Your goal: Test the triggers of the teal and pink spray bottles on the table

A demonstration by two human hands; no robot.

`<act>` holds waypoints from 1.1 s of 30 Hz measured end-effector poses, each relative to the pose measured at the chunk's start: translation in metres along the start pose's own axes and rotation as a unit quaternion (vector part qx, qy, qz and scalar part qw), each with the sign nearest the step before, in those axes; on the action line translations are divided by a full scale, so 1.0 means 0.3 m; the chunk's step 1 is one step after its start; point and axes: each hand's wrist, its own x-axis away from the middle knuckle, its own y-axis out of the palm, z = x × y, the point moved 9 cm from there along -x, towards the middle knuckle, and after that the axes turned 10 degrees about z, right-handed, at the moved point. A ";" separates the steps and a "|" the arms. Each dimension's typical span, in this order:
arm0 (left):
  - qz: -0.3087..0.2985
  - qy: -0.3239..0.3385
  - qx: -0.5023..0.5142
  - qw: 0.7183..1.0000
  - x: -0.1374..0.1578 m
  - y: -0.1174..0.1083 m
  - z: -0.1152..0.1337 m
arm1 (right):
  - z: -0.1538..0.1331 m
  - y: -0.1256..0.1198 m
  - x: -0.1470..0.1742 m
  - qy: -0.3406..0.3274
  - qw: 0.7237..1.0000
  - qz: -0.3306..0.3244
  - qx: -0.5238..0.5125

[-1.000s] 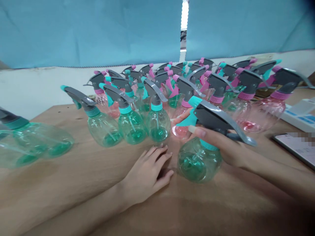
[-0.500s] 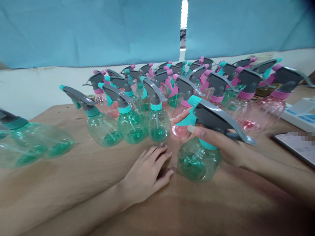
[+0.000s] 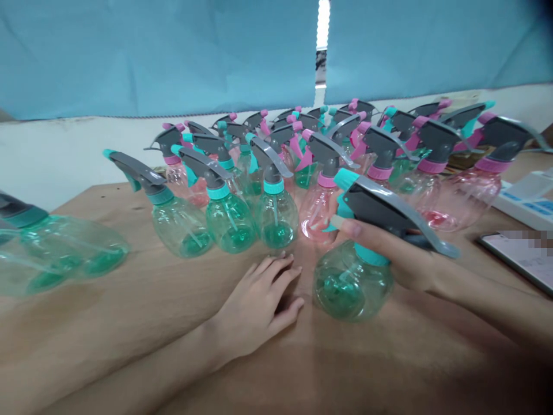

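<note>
Green spray bottle is in the right hand, gripped at the neck. Hand comes in from 4 o'clock; thumb crosses the near side, tip toward 10 o'clock beside the trigger. Other fingers wrap the far side, mostly hidden. Body hangs below the thumb; can't tell if the base touches the table.

Looks: clear green bulb, darker green at the bottom, teal collar, dark gray head, light gray strip along the top. Teal nozzle points to 10 o'clock.

Left hand: 8 o'clock of the bottle, palm down on the table, fingers loose and slightly curled.

Pink bottle just behind at 10. Three green bottles between 9 and 10, more green at 9, mixed pink/green cluster 11 to 2. Phone at 3. Blue curtain at 12, behind everything.
</note>
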 end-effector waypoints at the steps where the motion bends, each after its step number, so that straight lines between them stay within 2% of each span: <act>1: -0.001 0.001 -0.002 1.000 0.001 0.001 0.000 | 0.012 -0.017 0.005 0.006 1.000 0.017 0.004; 4: -0.007 -0.002 -0.005 1.000 0.001 0.005 -0.003 | 0.058 -0.074 0.017 0.033 0.996 0.080 0.031; 5: -0.008 -0.002 -0.004 1.000 0.001 0.006 -0.004 | 0.072 -0.080 0.018 0.044 0.995 0.084 0.035; 8: -0.007 -0.003 0.001 1.000 0.000 0.005 -0.002 | 0.091 -0.038 0.017 0.066 0.998 0.018 0.003; 11: -0.007 -0.003 0.002 1.000 0.001 0.005 -0.002 | 0.059 0.003 0.005 0.041 0.999 -0.026 -0.015; 14: -0.010 -0.003 -0.003 1.000 0.002 0.006 -0.002 | 0.006 0.015 -0.009 0.008 1.000 -0.019 -0.017; 17: -0.014 -0.003 -0.004 1.000 0.003 0.007 -0.003 | -0.013 0.023 -0.011 0.028 0.999 -0.015 -0.001; 19: -0.013 -0.003 -0.003 1.000 0.002 0.006 -0.002 | -0.016 0.029 -0.010 0.036 0.999 -0.024 0.004; 21: -0.009 -0.001 -0.002 1.000 0.002 0.005 -0.001 | -0.022 0.034 -0.009 0.017 0.999 -0.035 -0.001; 25: -0.008 -0.001 -0.004 1.000 0.001 0.008 -0.002 | -0.003 0.016 -0.016 -0.006 1.000 -0.013 0.015; 29: -0.012 -0.002 -0.003 1.000 0.000 0.013 -0.006 | 0.011 0.042 -0.017 -0.004 0.999 -0.050 -0.017; 33: -0.015 -0.001 -0.007 1.000 0.000 0.013 -0.006 | -0.005 0.030 -0.014 -0.009 1.000 -0.024 -0.002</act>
